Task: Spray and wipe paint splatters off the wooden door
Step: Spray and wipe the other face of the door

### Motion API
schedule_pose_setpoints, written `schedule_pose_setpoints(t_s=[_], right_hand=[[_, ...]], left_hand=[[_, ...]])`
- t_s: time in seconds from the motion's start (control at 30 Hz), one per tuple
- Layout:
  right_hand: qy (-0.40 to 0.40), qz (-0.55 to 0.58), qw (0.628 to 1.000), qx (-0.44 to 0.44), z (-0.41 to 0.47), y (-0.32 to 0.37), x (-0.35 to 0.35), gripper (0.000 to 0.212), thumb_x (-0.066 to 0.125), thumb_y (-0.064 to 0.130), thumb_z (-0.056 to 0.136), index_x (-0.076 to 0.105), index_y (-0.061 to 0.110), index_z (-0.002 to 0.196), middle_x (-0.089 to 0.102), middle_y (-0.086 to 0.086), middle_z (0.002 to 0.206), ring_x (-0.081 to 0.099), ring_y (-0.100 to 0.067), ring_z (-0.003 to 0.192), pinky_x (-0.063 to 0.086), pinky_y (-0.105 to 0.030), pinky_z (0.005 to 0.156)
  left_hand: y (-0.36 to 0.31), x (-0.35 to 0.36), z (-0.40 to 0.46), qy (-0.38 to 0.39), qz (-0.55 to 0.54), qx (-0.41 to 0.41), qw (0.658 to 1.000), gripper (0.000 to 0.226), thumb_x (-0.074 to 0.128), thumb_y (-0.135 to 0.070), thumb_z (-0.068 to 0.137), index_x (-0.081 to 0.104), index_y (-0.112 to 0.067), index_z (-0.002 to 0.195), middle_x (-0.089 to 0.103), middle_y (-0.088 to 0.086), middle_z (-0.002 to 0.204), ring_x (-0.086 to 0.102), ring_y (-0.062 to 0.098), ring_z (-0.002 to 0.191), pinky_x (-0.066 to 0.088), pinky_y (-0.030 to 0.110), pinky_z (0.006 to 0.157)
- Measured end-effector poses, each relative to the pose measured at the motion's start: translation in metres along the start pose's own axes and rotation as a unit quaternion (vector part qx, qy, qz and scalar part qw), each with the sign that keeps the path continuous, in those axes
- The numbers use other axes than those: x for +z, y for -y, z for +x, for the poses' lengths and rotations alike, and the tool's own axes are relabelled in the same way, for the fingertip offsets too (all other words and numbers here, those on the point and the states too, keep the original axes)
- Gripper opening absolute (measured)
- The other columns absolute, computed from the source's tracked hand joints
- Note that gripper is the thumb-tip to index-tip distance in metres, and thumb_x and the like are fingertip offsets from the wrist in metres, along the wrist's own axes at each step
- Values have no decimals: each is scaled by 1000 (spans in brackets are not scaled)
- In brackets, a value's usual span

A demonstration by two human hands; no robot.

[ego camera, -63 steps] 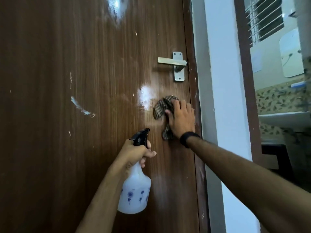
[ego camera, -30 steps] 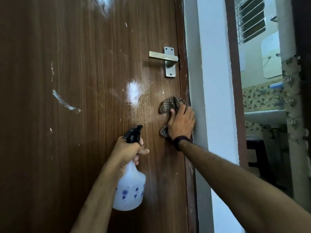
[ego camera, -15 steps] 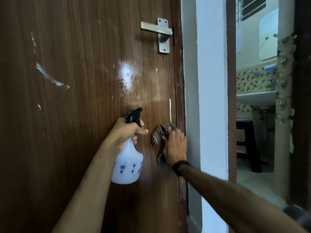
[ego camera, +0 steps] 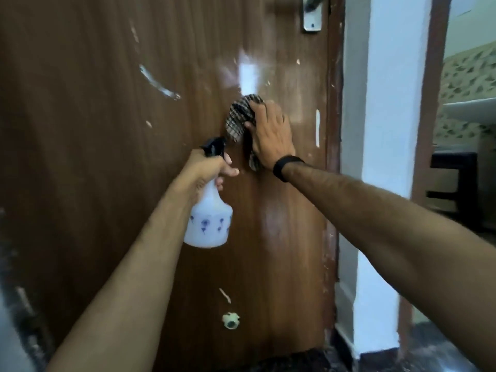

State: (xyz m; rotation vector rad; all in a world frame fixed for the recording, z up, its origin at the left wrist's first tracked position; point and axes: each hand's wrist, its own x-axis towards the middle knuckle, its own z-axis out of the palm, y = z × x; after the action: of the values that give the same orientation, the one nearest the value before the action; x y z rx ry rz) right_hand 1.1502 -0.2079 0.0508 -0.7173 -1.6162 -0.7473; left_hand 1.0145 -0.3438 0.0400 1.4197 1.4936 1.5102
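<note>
The brown wooden door (ego camera: pixel 94 183) fills the left and centre of the head view, flecked with white paint: a long streak (ego camera: pixel 158 83) at upper left, a vertical streak (ego camera: pixel 317 127) near the right edge, a blob (ego camera: pixel 230 320) low down. My left hand (ego camera: pixel 208 167) grips the neck of a white spray bottle (ego camera: pixel 208 224) with a black trigger head, just in front of the door. My right hand (ego camera: pixel 271 135), with a black wristband, presses a checked cloth (ego camera: pixel 239 118) flat against the door below a wet glossy patch.
The metal handle plate (ego camera: pixel 311 14) sits at the top edge. Right of the door runs the brown frame (ego camera: pixel 334 157), then a white wall (ego camera: pixel 386 130). Beyond it an open doorway shows a patterned tiled wall, a basin (ego camera: pixel 469 108) and a dark stool (ego camera: pixel 453 181).
The view has tilted down, so the handle now sits at the top edge. My right hand with the cloth moved left and up from the door's right edge. The bottle stays held.
</note>
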Motion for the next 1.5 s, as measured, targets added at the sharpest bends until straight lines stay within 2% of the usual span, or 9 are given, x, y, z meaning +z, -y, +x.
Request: schedule_pose_setpoints(t_s=[0.2,0.4,0.57,0.73,0.9,1.1,1.2,1.33,1.5], right_hand=[[-2,39,999,33,-8,51,10,34,56,23,97,46,12,127,52,-15,112,52,-36,93,46,-46,77],[-8,32,999,-5,25,96,8,39,61,23,94,42,15,127,53,-10,112,55,-30,91,49,-44,72],[-18,40,998,-53,79,113,4,44,62,21,93,38,17,128,50,-8,116,53,-26,96,50,-45,81],[-22,61,998,-18,117,122,18,43,60,18,90,40,19,128,48,-7,121,50,-26,103,46,-45,85],[-32,60,997,-36,148,122,38,23,55,21,95,48,20,118,47,-3,114,47,-24,99,44,-44,83],[-68,91,993,12,205,106,50,30,59,17,91,51,20,120,45,-3,120,43,-24,108,39,-42,91],[-87,114,989,-27,217,118,65,27,61,19,88,56,21,114,47,-2,113,44,-22,101,40,-40,86],[-113,111,984,-77,277,124,69,25,64,25,86,59,19,110,50,-2,108,47,-23,96,40,-38,79],[-151,84,985,-22,407,99,37,28,63,28,89,56,18,114,50,-4,118,47,-24,108,38,-39,86]], left_hand=[[12,-59,-35,-69,14,-14,997,23,71,8,81,63,-13,87,60,7,71,45,10,44,44,25,47],[-24,-117,-53,-98,15,21,995,22,71,8,81,64,-12,89,60,8,75,49,12,51,46,27,50],[-66,-140,-39,-82,29,63,994,23,69,8,82,63,-10,93,59,9,79,49,12,53,46,26,50],[-94,-148,-13,-47,55,106,992,16,66,6,87,62,-9,92,59,2,66,51,8,45,48,23,48],[-125,-157,32,-64,59,123,989,11,64,4,87,62,-7,90,57,-1,50,53,10,44,48,25,47],[-146,-155,68,-77,64,161,982,9,61,5,86,64,-4,86,59,9,66,48,10,43,42,23,42],[-159,-164,83,-71,44,145,986,8,58,4,89,61,-4,88,54,7,61,43,10,40,39,23,39],[-215,-179,104,-25,57,143,988,10,56,5,89,59,-3,83,52,8,59,39,10,37,37,22,35],[-312,-199,137,25,65,169,983,12,55,0,91,57,-7,81,40,6,56,35,9,35,36,20,35]])
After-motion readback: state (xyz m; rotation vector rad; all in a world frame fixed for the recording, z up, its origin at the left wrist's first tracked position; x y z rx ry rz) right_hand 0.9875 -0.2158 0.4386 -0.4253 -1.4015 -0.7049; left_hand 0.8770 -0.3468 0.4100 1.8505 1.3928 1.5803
